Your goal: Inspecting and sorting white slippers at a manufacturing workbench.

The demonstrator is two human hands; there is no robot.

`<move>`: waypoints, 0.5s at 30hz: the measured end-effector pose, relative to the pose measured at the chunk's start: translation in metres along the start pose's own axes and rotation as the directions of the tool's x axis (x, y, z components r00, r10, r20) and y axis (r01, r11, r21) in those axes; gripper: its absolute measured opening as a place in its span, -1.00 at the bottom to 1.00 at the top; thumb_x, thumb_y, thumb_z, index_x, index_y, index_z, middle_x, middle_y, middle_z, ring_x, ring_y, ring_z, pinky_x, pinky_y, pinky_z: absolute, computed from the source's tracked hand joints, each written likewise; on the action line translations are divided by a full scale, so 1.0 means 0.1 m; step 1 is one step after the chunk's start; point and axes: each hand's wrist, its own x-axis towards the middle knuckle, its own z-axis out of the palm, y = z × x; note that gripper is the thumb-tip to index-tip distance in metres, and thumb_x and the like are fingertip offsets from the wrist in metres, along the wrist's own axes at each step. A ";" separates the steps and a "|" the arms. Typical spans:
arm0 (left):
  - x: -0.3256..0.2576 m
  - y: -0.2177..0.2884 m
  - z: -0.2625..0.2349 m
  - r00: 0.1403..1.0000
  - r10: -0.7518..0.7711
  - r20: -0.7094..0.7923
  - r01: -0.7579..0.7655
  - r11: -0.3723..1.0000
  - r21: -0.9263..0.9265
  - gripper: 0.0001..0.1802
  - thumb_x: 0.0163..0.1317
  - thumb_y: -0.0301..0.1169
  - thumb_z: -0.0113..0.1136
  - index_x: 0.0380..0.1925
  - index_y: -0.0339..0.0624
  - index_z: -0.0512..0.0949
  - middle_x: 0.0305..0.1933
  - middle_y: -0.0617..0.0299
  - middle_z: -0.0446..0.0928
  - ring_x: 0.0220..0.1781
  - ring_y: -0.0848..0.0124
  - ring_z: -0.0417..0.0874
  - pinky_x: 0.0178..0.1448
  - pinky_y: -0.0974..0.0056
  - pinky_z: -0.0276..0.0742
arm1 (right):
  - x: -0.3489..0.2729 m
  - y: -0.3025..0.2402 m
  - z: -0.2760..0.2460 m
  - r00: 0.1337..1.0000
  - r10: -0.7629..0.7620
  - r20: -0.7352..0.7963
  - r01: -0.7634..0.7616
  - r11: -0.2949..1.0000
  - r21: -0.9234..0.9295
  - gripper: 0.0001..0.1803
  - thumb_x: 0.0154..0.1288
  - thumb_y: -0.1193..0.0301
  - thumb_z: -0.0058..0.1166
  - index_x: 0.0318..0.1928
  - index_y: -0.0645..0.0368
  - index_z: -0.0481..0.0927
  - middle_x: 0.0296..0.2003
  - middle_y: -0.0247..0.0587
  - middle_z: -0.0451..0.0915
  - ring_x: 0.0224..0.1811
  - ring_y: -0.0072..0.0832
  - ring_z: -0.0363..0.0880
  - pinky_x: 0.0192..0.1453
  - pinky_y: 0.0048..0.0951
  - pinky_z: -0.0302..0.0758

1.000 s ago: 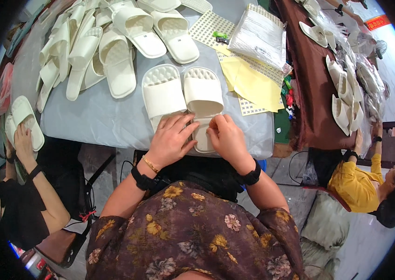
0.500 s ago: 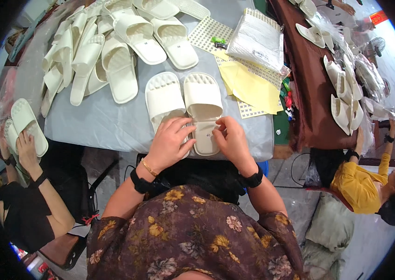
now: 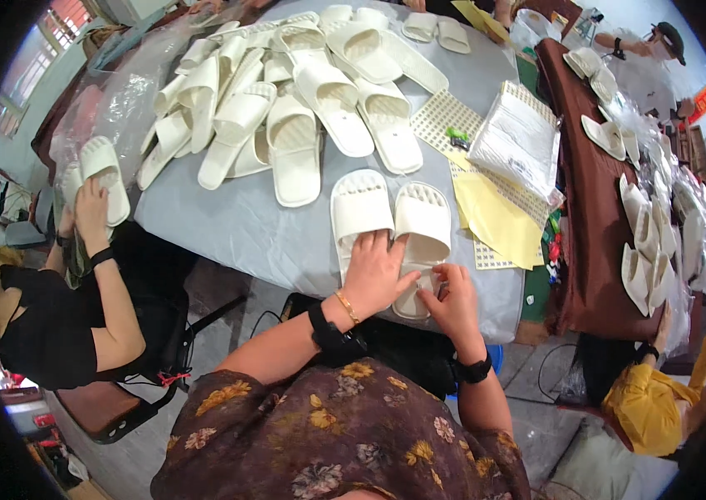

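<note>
A pair of cream slippers lies side by side at the table's front edge, toes away from me: a left slipper (image 3: pixel 361 207) and a right slipper (image 3: pixel 422 227). My left hand (image 3: pixel 374 273) lies over the left slipper's footbed with fingers apart, their tips at the strap opening. Its thumb and index finger reach across to the right slipper. Above the right slipper's heel is my right hand (image 3: pixel 453 302), fingers curled in toward the thumb. Anything held between those fingertips is too small to make out. Both heels are partly covered by my hands.
A heap of cream slippers (image 3: pixel 295 158) covers the table's far left. To the right lie sticker sheets (image 3: pixel 445 117), yellow paper (image 3: pixel 495 218) and a white plastic packet (image 3: pixel 515 142). More slippers line a brown-covered table (image 3: pixel 586 225). A co-worker at left handles a slipper (image 3: pixel 103 175).
The whole view has shifted, so the table sits lower and further right. My left hand has moved forward to the strap openings. My right hand's fingers have drawn closer to its thumb.
</note>
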 end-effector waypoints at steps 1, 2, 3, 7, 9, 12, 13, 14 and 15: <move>-0.03 -0.01 -0.01 1.000 -0.006 -0.013 0.006 1.000 0.015 -0.28 0.12 -0.04 0.32 0.17 -0.31 0.44 0.06 -0.17 0.38 0.13 -0.10 0.39 0.22 -0.06 0.32 | 0.00 0.01 0.01 1.000 -0.019 0.004 0.019 1.000 0.008 -0.56 0.03 0.38 0.37 -0.06 0.18 0.53 -0.23 -0.10 0.51 -0.37 -0.25 0.55 -0.27 -0.30 0.53; -0.05 0.01 -0.01 1.000 -0.007 -0.004 0.007 0.999 -0.034 -0.28 0.11 -0.04 0.32 0.14 -0.34 0.44 0.06 -0.18 0.38 0.14 -0.11 0.38 0.22 -0.06 0.31 | -0.01 0.03 -0.01 1.000 -0.028 0.003 0.028 0.998 0.048 -0.58 0.04 0.40 0.36 -0.08 0.20 0.53 -0.23 -0.11 0.51 -0.40 -0.30 0.53 -0.29 -0.32 0.52; -0.08 0.02 -0.04 1.000 -0.011 0.002 0.011 0.997 -0.081 -0.29 0.11 -0.04 0.33 0.12 -0.36 0.45 0.06 -0.19 0.38 0.14 -0.11 0.38 0.23 -0.06 0.31 | -0.02 0.05 -0.02 0.999 -0.042 0.006 0.041 0.995 0.089 -0.61 0.04 0.42 0.36 -0.10 0.22 0.54 -0.24 -0.12 0.50 -0.44 -0.34 0.52 -0.31 -0.35 0.51; -0.16 0.01 -0.15 0.994 0.059 -0.090 -0.070 0.989 -0.129 -0.34 0.10 -0.04 0.34 -0.03 -0.41 0.47 0.08 -0.19 0.37 0.16 -0.15 0.37 0.24 -0.09 0.28 | -0.04 0.35 0.01 0.999 0.042 0.015 -0.045 0.951 0.307 -0.65 0.06 0.45 0.35 -0.14 0.25 0.55 -0.27 -0.16 0.50 -0.50 -0.45 0.46 -0.35 -0.42 0.48; -0.15 0.02 -0.26 0.995 0.052 -0.081 -0.062 0.989 -0.132 -0.33 0.08 -0.04 0.34 -0.03 -0.43 0.47 0.07 -0.19 0.38 0.17 -0.15 0.37 0.26 -0.11 0.27 | -0.12 0.35 -0.04 0.999 0.054 -0.009 -0.049 0.961 0.272 -0.68 0.10 0.47 0.33 -0.15 0.27 0.55 -0.29 -0.17 0.51 -0.52 -0.51 0.44 -0.37 -0.45 0.46; -0.12 0.01 -0.39 0.988 0.040 -0.152 -0.058 0.992 -0.113 -0.37 0.05 -0.10 0.37 -0.06 -0.41 0.46 0.04 -0.18 0.40 0.14 -0.15 0.38 0.23 -0.13 0.27 | -0.03 0.22 0.00 0.998 0.008 -0.058 0.006 0.972 0.235 -0.74 0.14 0.48 0.28 -0.15 0.25 0.57 -0.27 -0.15 0.58 -0.41 -0.41 0.58 -0.30 -0.43 0.52; -0.09 0.01 -0.48 0.983 0.035 -0.181 -0.062 0.988 -0.143 -0.40 0.04 -0.13 0.38 -0.08 -0.39 0.47 0.02 -0.18 0.41 0.11 -0.15 0.39 0.19 -0.13 0.28 | 0.00 0.22 0.03 0.997 -0.006 -0.079 0.025 0.972 0.235 -0.75 0.15 0.47 0.26 -0.15 0.24 0.57 -0.27 -0.13 0.58 -0.39 -0.38 0.60 -0.28 -0.41 0.54; -0.07 -0.02 -0.53 0.981 0.039 -0.191 -0.071 0.984 -0.165 -0.43 0.03 -0.17 0.40 -0.10 -0.38 0.47 0.00 -0.18 0.42 0.07 -0.15 0.41 0.14 -0.12 0.30 | 0.02 0.22 0.05 0.998 0.008 -0.062 0.007 0.973 0.231 -0.76 0.16 0.47 0.25 -0.15 0.24 0.57 -0.28 -0.11 0.58 -0.37 -0.35 0.61 -0.27 -0.39 0.55; -0.05 -0.07 -0.57 0.979 0.044 -0.201 -0.083 0.979 -0.188 -0.47 0.03 -0.21 0.41 -0.12 -0.36 0.47 -0.03 -0.17 0.43 0.04 -0.14 0.42 0.09 -0.12 0.32 | 0.02 0.22 0.04 0.998 0.023 -0.050 -0.011 0.974 0.228 -0.76 0.17 0.47 0.23 -0.15 0.24 0.57 -0.29 -0.09 0.58 -0.36 -0.32 0.61 -0.25 -0.38 0.56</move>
